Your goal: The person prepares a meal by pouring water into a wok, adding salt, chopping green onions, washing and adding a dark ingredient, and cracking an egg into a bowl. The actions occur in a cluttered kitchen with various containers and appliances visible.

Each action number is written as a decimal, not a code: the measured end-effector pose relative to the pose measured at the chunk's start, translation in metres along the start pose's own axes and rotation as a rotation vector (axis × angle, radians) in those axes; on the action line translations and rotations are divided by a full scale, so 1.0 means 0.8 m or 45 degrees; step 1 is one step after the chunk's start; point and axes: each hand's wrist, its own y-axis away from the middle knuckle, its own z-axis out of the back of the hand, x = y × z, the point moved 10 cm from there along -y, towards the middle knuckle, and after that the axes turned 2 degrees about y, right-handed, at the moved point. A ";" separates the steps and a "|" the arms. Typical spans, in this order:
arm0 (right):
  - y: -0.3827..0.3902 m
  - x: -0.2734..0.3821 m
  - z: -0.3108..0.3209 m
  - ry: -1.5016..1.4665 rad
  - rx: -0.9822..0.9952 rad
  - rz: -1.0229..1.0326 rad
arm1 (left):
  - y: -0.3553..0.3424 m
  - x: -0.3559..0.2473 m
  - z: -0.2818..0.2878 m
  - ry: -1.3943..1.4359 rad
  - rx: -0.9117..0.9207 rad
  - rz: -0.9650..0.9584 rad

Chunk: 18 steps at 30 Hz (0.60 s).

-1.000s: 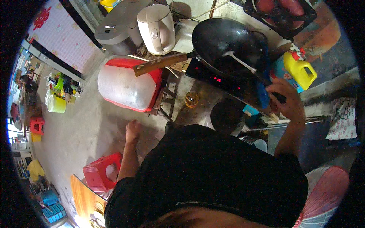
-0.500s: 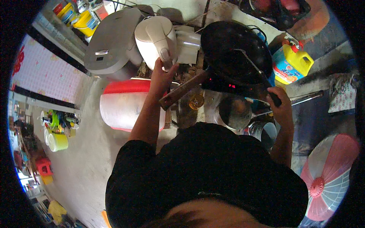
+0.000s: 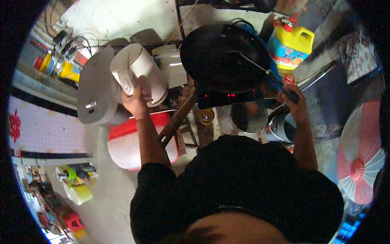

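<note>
And my left hand [image 3: 137, 105] has the pale kettle [image 3: 140, 73] by its handle at ten o'clock! Near three, my right hand [image 3: 291, 101] grips the long cooking utensil [image 3: 254, 64], its shaft reaching into the black wok [image 3: 219, 75] at one! Yellow jug [image 3: 298, 39] at two, pink-bladed fan [image 3: 357, 170] towards four!

Kitchen, most likely in a home. Evidence: black wok [image 3: 211, 70] over a dark cooktop [image 3: 218, 100] with lit red display, long-handled utensil [image 3: 276, 81] reaching into the wok, pale kettle [image 3: 145, 75] just beside a bulky grey lidded appliance [image 3: 95, 83] (rice cooker, by the look of it), yellow jug [image 3: 289, 44] near the wok. Household items around that: pink floral covering [image 3: 50, 128] at left, pink-and-white fan [image 3: 357, 168] at far right, red plastic stool [image 3: 73, 222] and yellow-green bucket [image 3: 82, 195] farther back on bare grey floor [image 3: 111, 199].
</note>
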 end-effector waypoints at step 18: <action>-0.040 -0.036 0.045 -0.514 -0.278 0.031 | 0.021 -0.161 -0.033 -0.217 0.511 -0.055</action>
